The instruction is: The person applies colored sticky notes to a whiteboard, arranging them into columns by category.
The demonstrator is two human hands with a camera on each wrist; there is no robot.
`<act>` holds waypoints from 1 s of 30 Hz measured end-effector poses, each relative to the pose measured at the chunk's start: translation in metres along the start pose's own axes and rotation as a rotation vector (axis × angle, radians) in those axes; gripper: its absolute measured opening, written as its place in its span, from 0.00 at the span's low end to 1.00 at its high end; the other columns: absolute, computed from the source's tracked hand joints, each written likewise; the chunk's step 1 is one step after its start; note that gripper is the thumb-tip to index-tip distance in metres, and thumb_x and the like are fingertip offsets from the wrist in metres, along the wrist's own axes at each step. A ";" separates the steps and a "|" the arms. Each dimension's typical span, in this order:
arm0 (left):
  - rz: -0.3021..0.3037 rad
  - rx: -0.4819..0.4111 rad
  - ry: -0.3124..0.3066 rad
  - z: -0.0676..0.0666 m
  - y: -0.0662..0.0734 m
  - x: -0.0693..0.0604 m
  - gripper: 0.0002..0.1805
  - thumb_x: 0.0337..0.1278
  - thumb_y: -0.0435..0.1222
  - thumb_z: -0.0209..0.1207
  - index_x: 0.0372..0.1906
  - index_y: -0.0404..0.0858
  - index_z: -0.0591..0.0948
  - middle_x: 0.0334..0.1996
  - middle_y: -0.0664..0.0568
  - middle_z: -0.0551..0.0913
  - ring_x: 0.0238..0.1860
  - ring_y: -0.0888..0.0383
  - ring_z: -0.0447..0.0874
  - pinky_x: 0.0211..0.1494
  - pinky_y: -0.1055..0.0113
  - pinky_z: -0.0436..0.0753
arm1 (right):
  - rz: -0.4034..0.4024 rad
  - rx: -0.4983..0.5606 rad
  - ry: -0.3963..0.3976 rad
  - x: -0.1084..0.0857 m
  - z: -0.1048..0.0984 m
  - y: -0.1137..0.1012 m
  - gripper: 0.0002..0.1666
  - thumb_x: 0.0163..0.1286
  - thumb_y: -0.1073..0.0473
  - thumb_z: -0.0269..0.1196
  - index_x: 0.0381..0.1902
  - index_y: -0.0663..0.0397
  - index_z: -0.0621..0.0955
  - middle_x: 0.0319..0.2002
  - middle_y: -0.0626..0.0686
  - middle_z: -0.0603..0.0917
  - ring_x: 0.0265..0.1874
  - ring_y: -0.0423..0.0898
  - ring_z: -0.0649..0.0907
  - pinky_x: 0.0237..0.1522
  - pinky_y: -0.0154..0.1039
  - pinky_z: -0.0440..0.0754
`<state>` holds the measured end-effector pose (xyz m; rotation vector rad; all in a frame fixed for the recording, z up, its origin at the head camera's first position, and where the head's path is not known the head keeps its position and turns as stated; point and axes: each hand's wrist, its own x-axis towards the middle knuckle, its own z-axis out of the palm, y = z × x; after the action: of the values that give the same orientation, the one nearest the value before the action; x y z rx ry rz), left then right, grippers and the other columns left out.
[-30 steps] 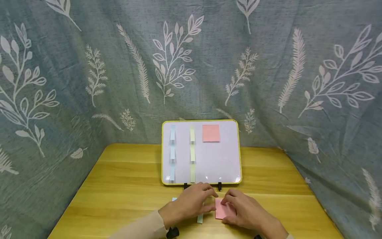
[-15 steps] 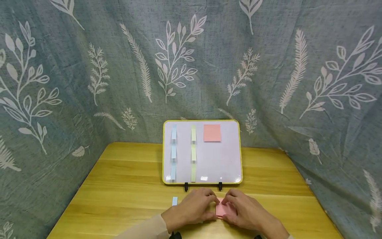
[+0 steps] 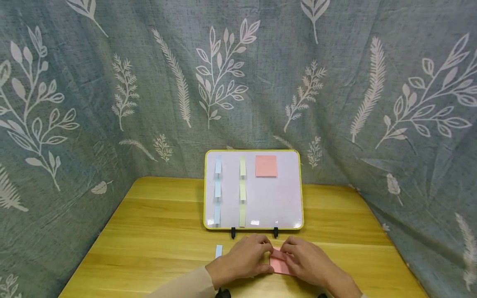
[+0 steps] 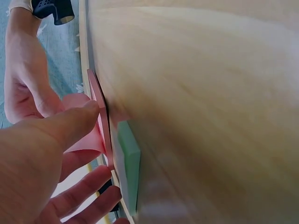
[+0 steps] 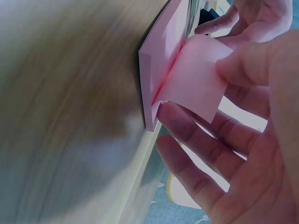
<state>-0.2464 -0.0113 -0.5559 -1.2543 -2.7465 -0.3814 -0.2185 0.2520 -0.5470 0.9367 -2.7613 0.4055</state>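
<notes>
A pink sticky note pad (image 3: 279, 267) lies on the table between both hands. Its top sheet (image 5: 194, 77) curls up off the pad, pinched between the thumb and fingers of my right hand (image 3: 313, 263). The sheet's far edge still joins the pad. My left hand (image 3: 247, 258) holds the pad at its left side, thumb at the near corner and fingers toward the far one. A green pad of narrow sticky notes (image 4: 131, 161) sits beside it, under the left hand and hidden in the head view.
A yellow-rimmed whiteboard (image 3: 264, 207) stands behind the hands on black feet (image 3: 233, 233). On it are blue strips (image 3: 218, 189), pale green strips (image 3: 242, 191) and one pink square note (image 3: 266, 166). A blue pad (image 3: 218, 251) lies left of the left hand. A patterned curtain (image 3: 179, 124) surrounds the table.
My left hand has moved right onto the pink pad's edge, covering the green pad. The right hand has peeled the top sheet upward, and it now bends over toward me.
</notes>
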 end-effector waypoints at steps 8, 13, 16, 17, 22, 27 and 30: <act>-0.047 -0.033 0.006 0.001 0.002 0.004 0.25 0.68 0.62 0.80 0.61 0.56 0.93 0.61 0.63 0.89 0.59 0.64 0.86 0.60 0.65 0.89 | 0.033 -0.009 0.056 0.001 0.003 -0.001 0.06 0.73 0.57 0.78 0.42 0.35 0.93 0.43 0.33 0.89 0.39 0.33 0.87 0.39 0.39 0.88; -0.050 -0.019 -0.004 0.002 0.004 0.004 0.31 0.60 0.67 0.83 0.61 0.55 0.94 0.62 0.64 0.90 0.61 0.63 0.85 0.61 0.64 0.89 | 0.053 -0.021 0.071 0.002 0.005 -0.003 0.07 0.71 0.57 0.80 0.39 0.33 0.94 0.40 0.32 0.90 0.36 0.32 0.86 0.36 0.37 0.87; -0.055 -0.010 -0.002 0.003 0.005 0.006 0.32 0.57 0.68 0.84 0.59 0.55 0.93 0.63 0.64 0.90 0.62 0.62 0.85 0.62 0.63 0.89 | 0.066 -0.025 0.087 0.004 0.004 -0.003 0.07 0.71 0.55 0.81 0.37 0.33 0.95 0.39 0.31 0.90 0.35 0.31 0.86 0.36 0.37 0.86; -0.057 -0.011 -0.002 0.003 0.005 0.006 0.32 0.56 0.68 0.84 0.58 0.55 0.93 0.63 0.64 0.90 0.62 0.62 0.85 0.62 0.63 0.89 | 0.079 -0.019 0.091 0.005 0.004 -0.003 0.07 0.71 0.55 0.82 0.36 0.32 0.94 0.38 0.30 0.90 0.35 0.30 0.86 0.36 0.36 0.86; -0.067 -0.026 -0.005 0.000 0.006 0.005 0.31 0.56 0.69 0.83 0.55 0.55 0.93 0.62 0.65 0.90 0.62 0.63 0.85 0.63 0.63 0.88 | 0.150 0.050 0.080 0.007 0.003 -0.002 0.11 0.72 0.56 0.82 0.36 0.31 0.92 0.35 0.29 0.89 0.34 0.27 0.83 0.36 0.34 0.83; -0.068 -0.044 -0.011 -0.001 0.006 0.005 0.33 0.59 0.72 0.80 0.57 0.53 0.94 0.62 0.64 0.91 0.61 0.63 0.86 0.63 0.64 0.88 | 0.162 0.100 0.092 0.009 0.002 -0.001 0.14 0.75 0.59 0.81 0.37 0.30 0.89 0.33 0.30 0.88 0.29 0.27 0.76 0.34 0.31 0.77; -0.081 -0.055 -0.014 -0.001 0.007 0.006 0.31 0.64 0.70 0.78 0.57 0.52 0.94 0.62 0.63 0.91 0.59 0.63 0.86 0.61 0.64 0.87 | 0.169 0.121 0.090 0.009 0.002 -0.001 0.13 0.77 0.59 0.79 0.38 0.31 0.89 0.32 0.31 0.88 0.27 0.28 0.74 0.33 0.31 0.75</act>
<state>-0.2453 -0.0031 -0.5521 -1.1643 -2.8233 -0.4604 -0.2250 0.2450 -0.5463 0.6925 -2.7685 0.6321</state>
